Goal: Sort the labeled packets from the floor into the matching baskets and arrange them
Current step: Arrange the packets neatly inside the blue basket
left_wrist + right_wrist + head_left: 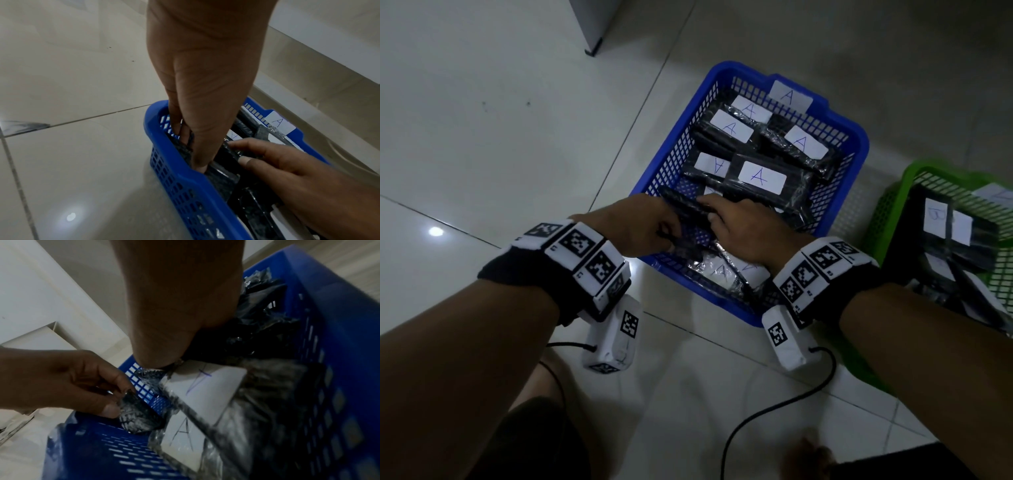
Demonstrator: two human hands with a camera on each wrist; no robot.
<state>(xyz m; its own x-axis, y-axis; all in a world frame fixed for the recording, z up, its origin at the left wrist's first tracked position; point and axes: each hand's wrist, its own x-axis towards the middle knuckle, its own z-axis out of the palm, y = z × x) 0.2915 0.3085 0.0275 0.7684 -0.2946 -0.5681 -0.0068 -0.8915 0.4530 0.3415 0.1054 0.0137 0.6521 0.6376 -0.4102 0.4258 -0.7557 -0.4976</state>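
Both hands are working inside the blue basket (858,137): left hand (643,226) fingers pinching a black packet (688,209), right hand (743,226) fingers spread, pressing it. Sorting looks finished; arranging is continuing.

Pale glossy floor tiles (482,120) fill most of the head view, crossed by thin dark grout lines (640,113), and a small bright light reflection (436,231) shines on the tile at the left. At the top, the lower corner of a pale grey cabinet (592,20) stands on the floor on a dark foot (589,52). A black cable (784,404) curves across the tiles at the bottom, and the left wrist view shows a pale skirting ledge (329,53) along the right.
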